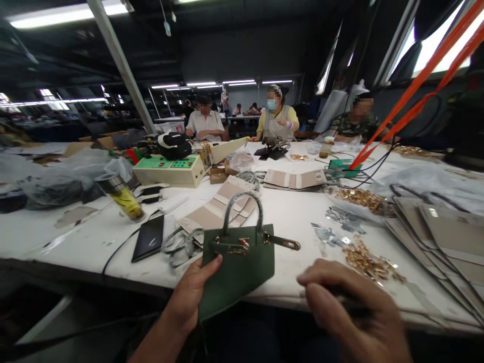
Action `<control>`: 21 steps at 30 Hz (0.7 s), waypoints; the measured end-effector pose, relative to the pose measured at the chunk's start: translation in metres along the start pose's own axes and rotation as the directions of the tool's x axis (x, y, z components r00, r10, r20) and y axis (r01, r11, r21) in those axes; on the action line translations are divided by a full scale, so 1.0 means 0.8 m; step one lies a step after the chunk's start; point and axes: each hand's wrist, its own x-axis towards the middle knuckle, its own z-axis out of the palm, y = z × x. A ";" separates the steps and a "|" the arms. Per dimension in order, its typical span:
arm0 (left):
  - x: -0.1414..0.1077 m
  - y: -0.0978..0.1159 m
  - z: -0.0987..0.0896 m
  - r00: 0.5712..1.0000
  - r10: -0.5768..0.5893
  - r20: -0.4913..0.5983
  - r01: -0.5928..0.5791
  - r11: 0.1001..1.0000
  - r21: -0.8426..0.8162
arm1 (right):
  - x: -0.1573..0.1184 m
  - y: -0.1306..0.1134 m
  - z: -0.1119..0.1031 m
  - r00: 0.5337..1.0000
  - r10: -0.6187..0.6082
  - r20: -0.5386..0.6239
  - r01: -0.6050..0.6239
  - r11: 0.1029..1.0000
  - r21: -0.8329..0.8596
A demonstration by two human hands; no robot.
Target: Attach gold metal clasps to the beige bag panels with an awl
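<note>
A green handbag panel (242,272) with a wrapped handle, gold fittings and two short straps hangs over the table's front edge. My left hand (191,292) grips its left side, thumb on the front face below the left strap. The right strap (284,243) sticks out to the right. My right hand (348,307) is apart from the panel, in front of the table edge, somewhat blurred. Its fingers are curled and the thumb lies close to the index finger; something dark seems to be within the palm, too unclear to name.
Gold fittings (368,259) and silver plates (342,220) lie in piles on the right, beside stacked beige panels (454,237). On the left are a phone (148,238), a tilted bottle (123,196) and a green-topped machine (170,170). Several people sit beyond.
</note>
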 end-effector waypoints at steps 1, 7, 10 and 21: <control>0.000 0.001 -0.002 1.000 -0.022 0.020 0.023 0.999 -0.042 | 0.007 0.001 0.014 1.000 0.008 0.025 -0.008 1.000 0.017; 0.001 -0.015 -0.018 0.979 -0.107 0.174 0.145 0.964 -0.225 | 0.030 0.035 0.048 0.986 0.135 0.094 -0.140 0.989 0.048; 0.004 -0.023 -0.020 0.975 -0.137 0.177 0.182 0.946 -0.268 | 0.026 0.045 0.047 0.988 0.138 0.074 -0.138 0.990 -0.001; 0.012 -0.034 -0.026 0.965 -0.179 0.192 0.238 0.904 -0.355 | 0.014 0.053 0.048 0.999 0.038 0.034 -0.037 0.998 -0.051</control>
